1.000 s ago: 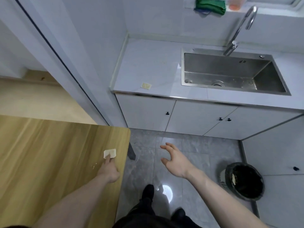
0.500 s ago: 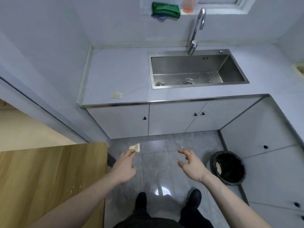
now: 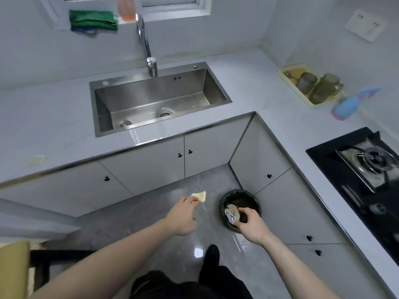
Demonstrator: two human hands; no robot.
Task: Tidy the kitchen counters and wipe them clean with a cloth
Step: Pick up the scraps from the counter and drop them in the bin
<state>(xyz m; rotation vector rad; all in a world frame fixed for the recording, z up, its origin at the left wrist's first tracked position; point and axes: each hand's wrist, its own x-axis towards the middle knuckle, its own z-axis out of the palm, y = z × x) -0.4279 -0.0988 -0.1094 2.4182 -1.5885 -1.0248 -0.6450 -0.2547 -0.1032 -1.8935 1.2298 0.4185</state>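
Observation:
My left hand (image 3: 183, 214) pinches a small pale yellow scrap (image 3: 199, 196) over the grey floor, just left of the black bin (image 3: 254, 201). My right hand (image 3: 250, 225) hangs over the bin's near rim with loosely curled fingers, next to a crumpled wrapper (image 3: 231, 213) lying in the bin. Another pale scrap (image 3: 35, 159) lies on the white counter (image 3: 54, 117) at the far left. A green cloth (image 3: 92, 19) is draped over the window ledge.
A steel sink (image 3: 159, 98) with a tall faucet (image 3: 146, 46) is set in the counter. On the right arm of the counter stand a yellow tray (image 3: 285, 73) with glass mugs, a blue spray bottle (image 3: 349, 104) and a black stove (image 3: 367, 169). A wooden table (image 3: 13, 266) is at lower left.
My left hand lifted the scrap off the wooden table and carried it right towards the bin. I turned right to face the bin, and my right hand moved over it.

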